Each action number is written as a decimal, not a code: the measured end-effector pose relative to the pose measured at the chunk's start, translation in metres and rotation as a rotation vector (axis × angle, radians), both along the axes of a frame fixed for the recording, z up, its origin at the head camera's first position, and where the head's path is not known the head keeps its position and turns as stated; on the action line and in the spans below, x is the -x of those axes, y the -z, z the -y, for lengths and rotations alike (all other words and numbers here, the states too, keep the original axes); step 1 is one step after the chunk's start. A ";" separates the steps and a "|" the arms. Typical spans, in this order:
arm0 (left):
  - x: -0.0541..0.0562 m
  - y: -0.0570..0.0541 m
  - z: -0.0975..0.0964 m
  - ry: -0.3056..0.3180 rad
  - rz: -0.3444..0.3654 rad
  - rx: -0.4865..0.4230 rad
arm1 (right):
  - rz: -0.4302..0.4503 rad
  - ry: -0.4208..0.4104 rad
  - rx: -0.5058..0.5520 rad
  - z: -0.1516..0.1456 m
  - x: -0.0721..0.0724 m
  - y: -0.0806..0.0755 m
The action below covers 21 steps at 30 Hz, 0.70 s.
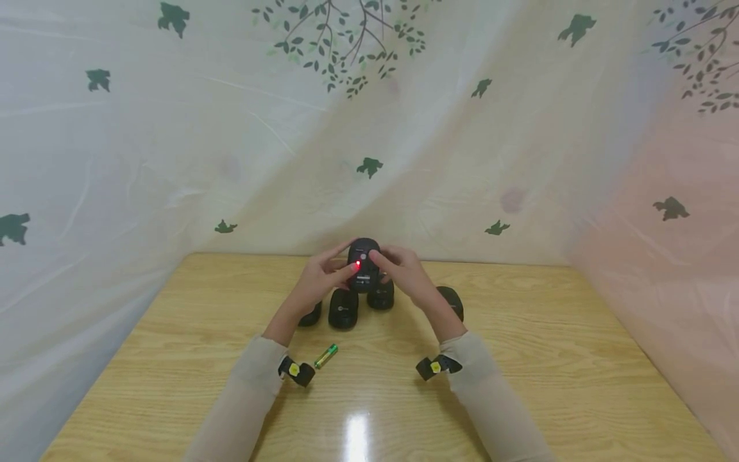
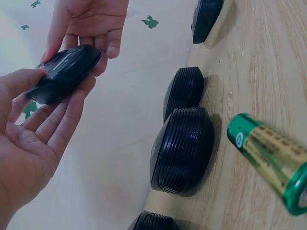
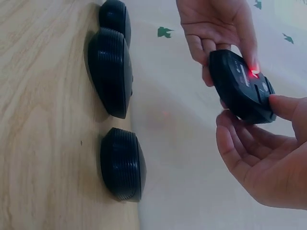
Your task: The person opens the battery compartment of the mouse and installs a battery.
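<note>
A black computer mouse (image 1: 364, 246) is held up above the table with its underside toward the head camera. A red light glows on that underside, right at the left thumb. My left hand (image 1: 314, 281) grips the mouse's left side, thumb on the underside and fingers beneath, as the left wrist view shows. From the other side my right hand (image 1: 407, 274) grips it too, its thumb (image 3: 283, 106) pressed near one end of the underside. Below the hands, another black mouse (image 1: 343, 310) sits on the table, with a further mouse (image 1: 381, 297) just right of it.
A green and gold battery (image 1: 326, 356) lies on the wooden table (image 1: 519, 385) near the left wrist. One more mouse (image 1: 310, 316) is partly hidden by the left hand, and another mouse (image 1: 452, 299) by the right forearm. A patterned cloth (image 1: 288, 160) hangs behind.
</note>
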<state>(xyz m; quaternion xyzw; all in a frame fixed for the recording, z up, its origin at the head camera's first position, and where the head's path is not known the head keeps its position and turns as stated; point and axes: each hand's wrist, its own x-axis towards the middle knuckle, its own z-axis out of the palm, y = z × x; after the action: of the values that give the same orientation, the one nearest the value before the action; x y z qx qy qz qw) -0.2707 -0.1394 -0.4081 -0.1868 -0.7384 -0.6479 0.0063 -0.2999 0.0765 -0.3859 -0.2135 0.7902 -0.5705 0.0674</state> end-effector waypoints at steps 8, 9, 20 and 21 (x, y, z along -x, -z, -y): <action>0.001 0.000 -0.001 -0.001 -0.014 -0.043 | 0.035 -0.001 0.009 0.003 -0.001 0.001; 0.001 0.000 -0.001 0.001 -0.015 -0.044 | 0.035 0.000 0.007 0.003 -0.001 0.001; 0.000 0.001 -0.001 -0.001 -0.018 -0.015 | 0.016 -0.003 -0.032 0.003 -0.004 0.000; 0.000 0.000 -0.001 -0.001 -0.018 -0.013 | 0.016 -0.004 -0.033 0.003 -0.005 0.000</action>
<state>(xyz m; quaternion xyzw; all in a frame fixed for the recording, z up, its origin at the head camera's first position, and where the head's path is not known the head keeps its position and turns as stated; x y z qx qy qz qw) -0.2705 -0.1386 -0.4086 -0.1920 -0.7343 -0.6509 0.0144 -0.2953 0.0737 -0.3860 -0.2091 0.7984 -0.5592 0.0783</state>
